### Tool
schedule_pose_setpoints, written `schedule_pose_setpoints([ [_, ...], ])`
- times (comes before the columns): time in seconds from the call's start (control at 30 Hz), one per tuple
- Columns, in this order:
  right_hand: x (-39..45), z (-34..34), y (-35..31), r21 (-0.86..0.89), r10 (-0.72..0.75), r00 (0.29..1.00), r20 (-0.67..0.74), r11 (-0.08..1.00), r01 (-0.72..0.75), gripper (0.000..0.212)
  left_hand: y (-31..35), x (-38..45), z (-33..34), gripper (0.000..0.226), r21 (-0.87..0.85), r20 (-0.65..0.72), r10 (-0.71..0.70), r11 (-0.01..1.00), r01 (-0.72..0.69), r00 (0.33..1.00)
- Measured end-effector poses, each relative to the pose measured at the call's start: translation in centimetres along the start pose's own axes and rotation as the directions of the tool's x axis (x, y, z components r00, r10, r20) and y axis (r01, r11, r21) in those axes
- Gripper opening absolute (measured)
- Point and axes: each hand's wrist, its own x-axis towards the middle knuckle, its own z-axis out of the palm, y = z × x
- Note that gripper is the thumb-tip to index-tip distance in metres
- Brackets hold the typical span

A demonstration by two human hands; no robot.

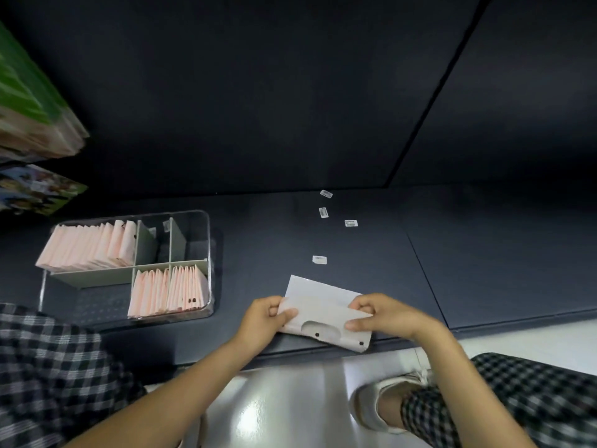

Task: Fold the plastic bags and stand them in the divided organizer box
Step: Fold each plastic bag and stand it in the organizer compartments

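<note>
The fingers [286,315] of the left hand [263,321] pinch the left end of a pale white plastic bag [323,313], thumb on top and the other fingers curled beneath. The fingers [357,324] of the right hand [384,315] grasp the bag's right end in the same way, thumb pressed on its upper face. The bag is folded into a long flat strip with a cut-out handle and two dark dots along its near edge, and a lighter flap shows behind the fold. It sits at the near edge of the dark grey tabletop [355,247], roughly midway along that edge; whether it rests on the surface or is lifted slightly cannot be told.

Toward the left end of the tabletop stands a clear plastic organizer box [206,253] with pale green dividers [176,240]. Its far left compartment is packed with upright folded pink bags [87,245], and the near right compartment holds another row of folded pink bags [169,291]. The far right compartments and the near left one show no bags.

Four small white labels [319,259] lie scattered on the tabletop beyond the hands. Checked trouser legs [48,367] and a light shoe [374,405] appear over the glossy floor [284,399] below.
</note>
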Motion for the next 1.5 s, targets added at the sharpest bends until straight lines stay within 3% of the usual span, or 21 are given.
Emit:
schedule_pose_setpoints([
  [0.03,0.6,0.2,0.3,0.067,-0.007,0.995,-0.096,0.998,0.014,0.009,0.0,0.3,0.1,0.010,-0.027,-0.027,-0.008,1.000,0.007,1.000],
  [0.1,2.2,1.0,1.2,0.170,0.018,0.945,-0.325,0.985,0.040,0.017,0.1,0.9,0.3,0.011,-0.039,-0.078,-0.002,0.999,-0.001,0.997],
  [0.23,4.6,2.2,2.7,0.105,0.107,0.812,-0.574,0.993,-0.057,0.015,0.4,1.3,0.6,0.031,0.243,-0.197,0.154,0.964,-0.104,0.968],
  [0.3,5.3,2.6,3.4,0.074,0.118,0.768,-0.629,0.993,-0.093,0.006,0.1,1.0,0.5,0.036,0.520,-0.147,0.318,0.830,-0.200,0.937],
  [0.4,6.1,3.0,3.8,0.083,0.142,0.740,-0.657,0.990,-0.117,0.007,-0.8,0.2,0.9,0.037,0.738,0.104,0.411,0.578,-0.347,0.906],
  [0.53,6.7,3.0,3.9,0.070,0.149,0.733,-0.664,0.988,-0.138,0.013,-2.0,-1.4,1.5,0.045,0.794,0.415,0.415,0.269,-0.545,0.809],
  [0.63,6.8,3.0,3.8,0.063,0.139,0.734,-0.664,0.989,-0.131,0.015,-2.5,-1.8,1.2,0.059,0.805,0.535,0.332,0.080,-0.588,0.777],
  [0.77,6.6,3.3,3.6,0.049,0.110,0.713,-0.693,0.993,-0.106,0.019,-3.5,-2.1,0.4,0.073,0.812,0.576,0.263,-0.068,-0.580,0.774],
  [0.83,5.9,4.1,3.5,-0.025,0.032,0.617,-0.786,0.996,-0.083,0.024,-3.7,-2.1,0.3,0.075,0.823,0.563,0.248,-0.090,-0.560,0.788],
  [0.9,4.8,5.3,3.4,-0.211,-0.159,0.505,-0.848,0.976,-0.047,0.025,-3.9,-2.1,0.4,0.077,0.825,0.565,0.217,-0.120,-0.553,0.796],
  [1.0,3.4,8.1,3.3,-0.604,-0.557,0.517,-0.650,0.792,0.093,0.024,-4.0,-2.2,0.5,0.078,0.839,0.545,0.193,-0.128,-0.529,0.816],
  [1.07,2.8,10.3,3.4,-0.773,-0.689,0.557,-0.463,0.622,0.126,0.034,-3.4,-2.2,0.5,0.078,0.870,0.492,0.170,-0.118,-0.478,0.854],
  [1.13,2.5,11.5,3.8,-0.851,-0.711,0.627,-0.319,0.506,0.140,0.044,-3.5,-1.6,0.4,0.076,0.871,0.491,0.155,-0.104,-0.480,0.857],
  [1.2,2.1,11.5,4.7,-0.874,-0.678,0.684,-0.269,0.470,0.122,0.050,-3.7,-1.0,0.3,0.073,0.875,0.484,0.080,-0.032,-0.483,0.871],
  [1.3,1.3,9.9,6.8,-0.866,-0.680,0.671,-0.296,0.487,0.111,0.046,-3.7,-0.7,0.3,0.072,0.875,0.485,0.047,-0.020,-0.484,0.874],
  [1.37,0.9,8.8,7.5,-0.859,-0.684,0.650,-0.331,0.503,0.091,0.031,-3.3,-0.7,0.3,0.072,0.876,0.483,0.033,-0.023,-0.482,0.875],
  [1.5,0.4,7.5,7.5,-0.847,-0.625,0.698,-0.350,0.530,0.050,0.032,-2.5,-0.4,0.3,0.068,0.876,0.482,0.048,-0.005,-0.483,0.875],
])
